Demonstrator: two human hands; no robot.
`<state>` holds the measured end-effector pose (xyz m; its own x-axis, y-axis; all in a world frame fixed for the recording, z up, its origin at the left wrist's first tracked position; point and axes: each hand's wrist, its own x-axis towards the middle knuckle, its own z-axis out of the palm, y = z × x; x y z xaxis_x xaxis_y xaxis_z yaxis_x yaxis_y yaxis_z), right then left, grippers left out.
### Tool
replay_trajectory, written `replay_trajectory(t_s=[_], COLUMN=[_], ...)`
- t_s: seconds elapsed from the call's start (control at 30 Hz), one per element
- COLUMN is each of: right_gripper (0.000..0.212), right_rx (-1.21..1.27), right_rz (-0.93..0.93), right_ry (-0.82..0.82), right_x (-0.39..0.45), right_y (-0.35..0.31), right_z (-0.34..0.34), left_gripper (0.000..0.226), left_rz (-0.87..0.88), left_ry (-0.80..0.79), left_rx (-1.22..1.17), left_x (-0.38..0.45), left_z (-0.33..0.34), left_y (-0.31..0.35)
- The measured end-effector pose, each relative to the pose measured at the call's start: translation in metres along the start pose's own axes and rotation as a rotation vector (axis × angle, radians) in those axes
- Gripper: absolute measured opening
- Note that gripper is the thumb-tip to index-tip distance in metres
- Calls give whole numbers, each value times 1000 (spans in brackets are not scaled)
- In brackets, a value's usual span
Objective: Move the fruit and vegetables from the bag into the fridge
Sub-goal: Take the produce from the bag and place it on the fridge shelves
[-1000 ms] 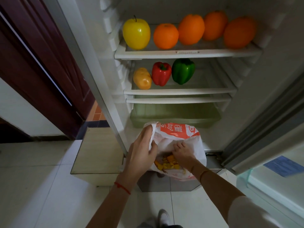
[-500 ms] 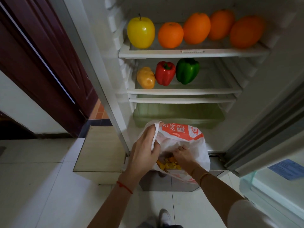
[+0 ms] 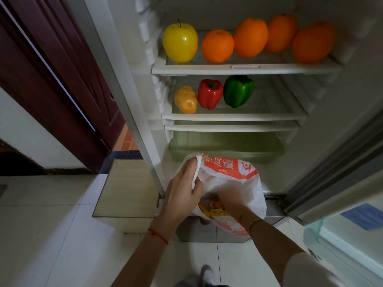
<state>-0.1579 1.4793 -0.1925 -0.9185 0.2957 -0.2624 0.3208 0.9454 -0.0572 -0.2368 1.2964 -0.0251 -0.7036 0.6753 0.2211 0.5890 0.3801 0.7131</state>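
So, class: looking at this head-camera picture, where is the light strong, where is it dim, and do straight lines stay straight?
Head view: the fridge shelves are brightest, with glare spots on the yellow apple and green pepper; the floor and both arms are dim; the fridge's left edge leans strongly, a wide-angle distortion; the right hand inside the bag looks soft.

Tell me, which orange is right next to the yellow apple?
The smallest-looking orange, leftmost of the four on the top shelf. It sits beside the yellow apple; the other three line up to its right.
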Motion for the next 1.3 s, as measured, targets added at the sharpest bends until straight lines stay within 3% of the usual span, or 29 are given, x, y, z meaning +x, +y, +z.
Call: replay_trajectory(t_s=[0.2, 0.37, 0.57, 0.77, 0.87, 1.13, 1.3], right_gripper=[54, 25, 49, 44, 46, 23, 19], right_rx=[89, 97, -31, -56, 53, 381, 592], right_rz=[57, 49, 2, -5, 49, 210, 268], right_ry=[-66, -19, -37, -86, -66, 49, 197], right_x=[0, -2, -5, -2, 0, -8, -37], right_y=[9, 0, 1, -4, -7, -21, -30], right_z=[15, 1, 12, 10, 5, -34, -53], left_gripper=[48, 49, 49, 50, 51, 54, 39], left_rz=[24, 33, 52, 71, 68, 112, 130], left_ry=[0, -12, -21, -9, -17, -45, -50], left_rx=[-10, -18, -38, -39, -46, -33, -9], left_x=[2, 0, -5, -4, -4, -2, -3], left_z=[-3, -4, -6, -10, -10, -11, -5], left_y=[-2, -5, -7, -9, -10, -10, -12])
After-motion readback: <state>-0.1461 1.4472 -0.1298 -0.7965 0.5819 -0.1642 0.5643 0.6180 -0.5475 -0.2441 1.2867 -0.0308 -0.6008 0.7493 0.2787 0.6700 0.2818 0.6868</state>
